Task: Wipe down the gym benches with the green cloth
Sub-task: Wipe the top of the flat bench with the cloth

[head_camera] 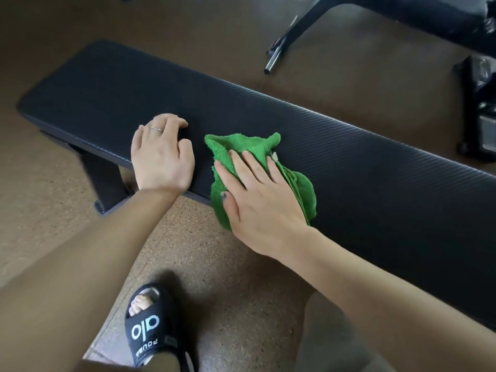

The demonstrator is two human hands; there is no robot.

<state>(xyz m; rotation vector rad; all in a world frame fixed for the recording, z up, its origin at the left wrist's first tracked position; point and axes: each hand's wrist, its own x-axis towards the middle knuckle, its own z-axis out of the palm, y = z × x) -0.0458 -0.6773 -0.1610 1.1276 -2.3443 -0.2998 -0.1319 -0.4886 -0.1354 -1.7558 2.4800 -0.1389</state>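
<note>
Surface: a long black padded gym bench (335,146), the worktop, runs from 10 o'clock to 4 o'clock across the view; its cover is finely ribbed and one black leg (107,181) shows under the near edge at 9 o'clock. Floor (228,264): brown speckled covering, seen all round the worktop. At 1 o'clock stands the black frame of other equipment (308,20) with a chrome bar end (272,60); further dark equipment (477,108) sits at 3 o'clock. A foot in a black slide sandal (150,328) with white lettering stands on the floor at 6 o'clock. The green cloth (241,149) lies bunched on the worktop at centre, its lower part draped over the near edge. Right hand (257,200): palm down, pressed flat on the cloth, fingers (241,167) extended and slightly spread, not clenched around it, forearm entering from 4 o'clock. Left hand (161,154): resting on the worktop's near edge just beside the cloth at its 9 o'clock, not touching it, fingers curled loosely downward onto the padding, holding nothing, a ring (156,129) on one finger, forearm entering from 7 o'clock.
</note>
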